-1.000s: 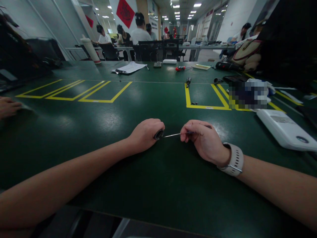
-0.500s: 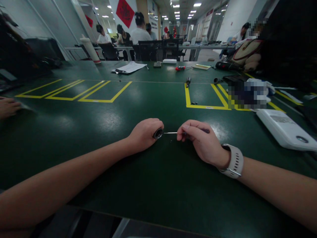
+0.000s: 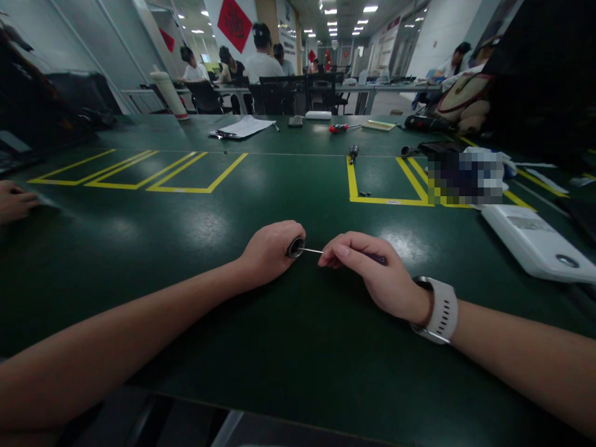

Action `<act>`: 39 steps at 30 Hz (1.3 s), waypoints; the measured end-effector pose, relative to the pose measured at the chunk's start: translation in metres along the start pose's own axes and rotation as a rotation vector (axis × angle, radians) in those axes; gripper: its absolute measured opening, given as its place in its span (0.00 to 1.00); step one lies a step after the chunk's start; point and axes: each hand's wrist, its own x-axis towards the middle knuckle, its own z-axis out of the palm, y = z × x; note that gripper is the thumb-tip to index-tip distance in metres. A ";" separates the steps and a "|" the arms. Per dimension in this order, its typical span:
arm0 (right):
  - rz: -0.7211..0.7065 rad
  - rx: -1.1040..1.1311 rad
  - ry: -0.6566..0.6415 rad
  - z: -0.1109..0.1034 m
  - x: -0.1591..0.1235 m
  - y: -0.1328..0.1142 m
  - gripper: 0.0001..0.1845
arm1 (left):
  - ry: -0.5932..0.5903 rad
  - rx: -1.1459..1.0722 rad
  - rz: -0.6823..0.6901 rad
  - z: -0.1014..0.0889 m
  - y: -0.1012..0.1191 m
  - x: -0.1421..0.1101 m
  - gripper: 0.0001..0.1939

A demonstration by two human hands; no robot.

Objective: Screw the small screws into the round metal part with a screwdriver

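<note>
My left hand (image 3: 267, 253) is closed around a dark cylindrical part (image 3: 295, 248) whose round, hollow end faces right; the rest of it is hidden in the fist. Between the thumb and fingers of my right hand (image 3: 367, 264) is a thin screwdriver (image 3: 376, 257) with a dark purplish handle. Its slim metal shaft points left, and the tip reaches into the part's open end. Both hands are just above the green table (image 3: 279, 347).
Yellow tape (image 3: 181, 189) marks bays on the table. Small dark screws (image 3: 365, 193) and a metal part (image 3: 354, 153) are at the right bay. Farther back are a red screwdriver (image 3: 339, 128) and a clipboard (image 3: 244, 127). A white device (image 3: 535, 242) lies right; another person's hand (image 3: 16, 202) is far left.
My right hand has moved left and slightly down, bringing the screwdriver shaft further into the part's opening. My left hand has barely shifted.
</note>
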 end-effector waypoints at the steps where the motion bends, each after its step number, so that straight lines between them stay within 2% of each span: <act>1: -0.010 -0.051 0.018 0.001 -0.001 -0.002 0.11 | -0.007 0.000 0.005 0.000 0.000 0.000 0.05; 5: 0.018 -0.137 0.032 0.002 0.000 -0.006 0.11 | -0.019 0.001 0.053 -0.001 0.002 0.002 0.05; 11: 0.188 0.290 0.019 -0.004 0.007 0.006 0.12 | -0.032 -0.002 0.133 -0.003 0.003 0.001 0.06; 14: 0.246 0.387 0.020 -0.006 0.009 0.010 0.11 | -0.025 -0.038 0.142 -0.003 0.002 0.001 0.06; 17: 0.158 0.296 0.054 -0.005 0.006 0.008 0.12 | -0.016 -0.058 0.133 -0.001 0.000 0.001 0.05; 21: 0.009 -0.008 0.083 -0.003 0.002 -0.002 0.12 | -0.044 -0.014 0.111 -0.001 0.001 0.004 0.05; 23: -0.004 -0.138 0.055 -0.002 0.001 -0.006 0.11 | -0.057 0.030 0.119 -0.002 0.002 0.005 0.05; 25: 0.015 -0.153 0.019 -0.002 0.002 -0.007 0.11 | -0.060 0.067 0.140 -0.003 0.003 0.004 0.05; 32: 0.231 0.382 0.010 -0.007 0.011 0.011 0.12 | -0.043 0.054 0.170 -0.003 0.003 0.000 0.06; 35: 0.236 0.424 0.026 -0.006 0.011 0.012 0.12 | -0.051 0.037 0.145 -0.004 0.003 0.001 0.06; 39: 0.202 0.364 0.046 -0.005 0.009 0.010 0.11 | -0.065 0.033 0.117 -0.005 0.004 0.002 0.05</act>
